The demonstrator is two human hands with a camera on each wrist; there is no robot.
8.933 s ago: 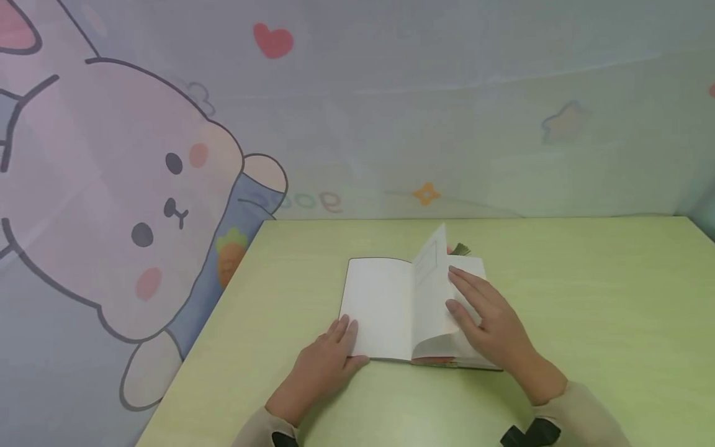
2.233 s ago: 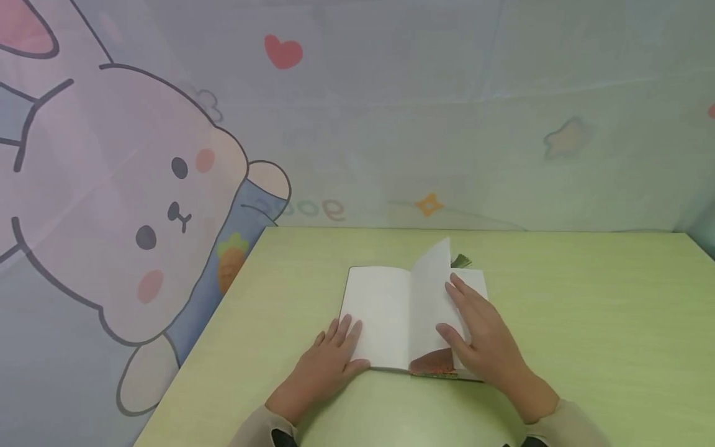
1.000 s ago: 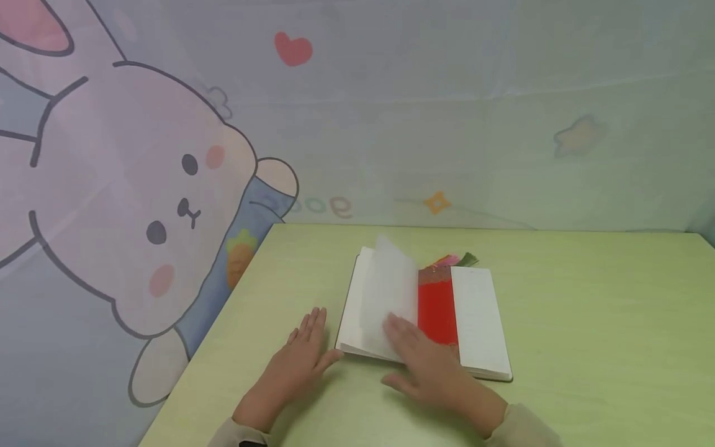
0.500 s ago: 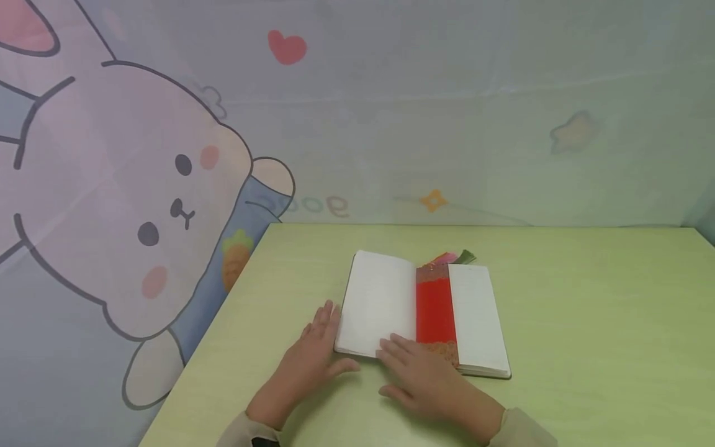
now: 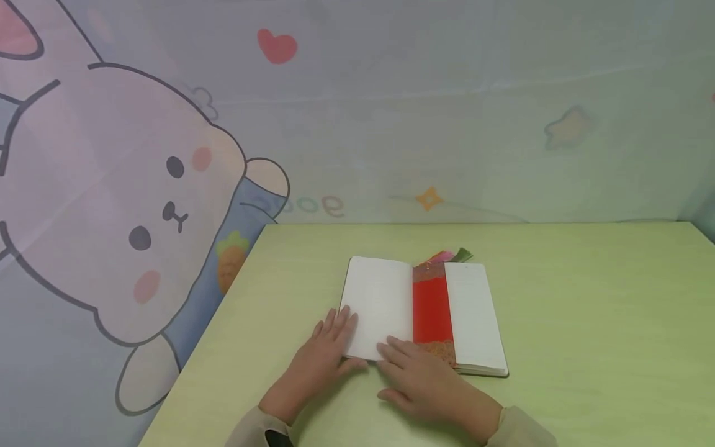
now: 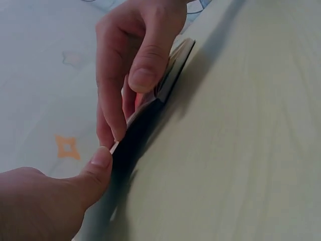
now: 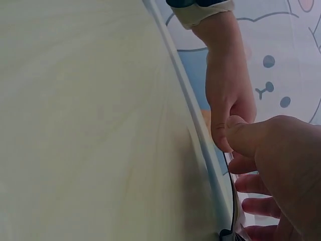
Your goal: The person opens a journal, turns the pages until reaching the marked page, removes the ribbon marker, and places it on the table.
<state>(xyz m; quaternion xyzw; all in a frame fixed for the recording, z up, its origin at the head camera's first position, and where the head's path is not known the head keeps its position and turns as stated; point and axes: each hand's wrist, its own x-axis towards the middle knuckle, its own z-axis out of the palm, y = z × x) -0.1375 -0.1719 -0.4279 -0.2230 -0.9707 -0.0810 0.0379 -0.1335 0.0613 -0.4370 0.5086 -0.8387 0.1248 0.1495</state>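
Note:
An open notebook (image 5: 377,295) with blank white pages lies on the table. Along its gutter runs a flat red strip (image 5: 432,310) with brown patterned ends, like a bookmark. My left hand (image 5: 321,360) rests its straight fingers on the lower left corner of the left page, thumb (image 6: 102,158) by the bottom edge. The fingers of my right hand (image 5: 421,379) lie flat at the bottom of the same page, near the gutter, overlapping the strip's lower end in the head view. The right wrist view has the right hand (image 7: 286,165) beside the notebook's edge.
A pink tassel (image 5: 442,256) and a green tassel (image 5: 462,255) stick out past the notebook's top edge. The pale green table (image 5: 586,310) extends on both sides. Behind it hangs a backdrop (image 5: 475,124) printed with a large rabbit, a heart and stars.
The leaf raised by my right hand has gone over to the left and lies flat, uncovering the red strip. My left hand left the page, then came back onto its corner.

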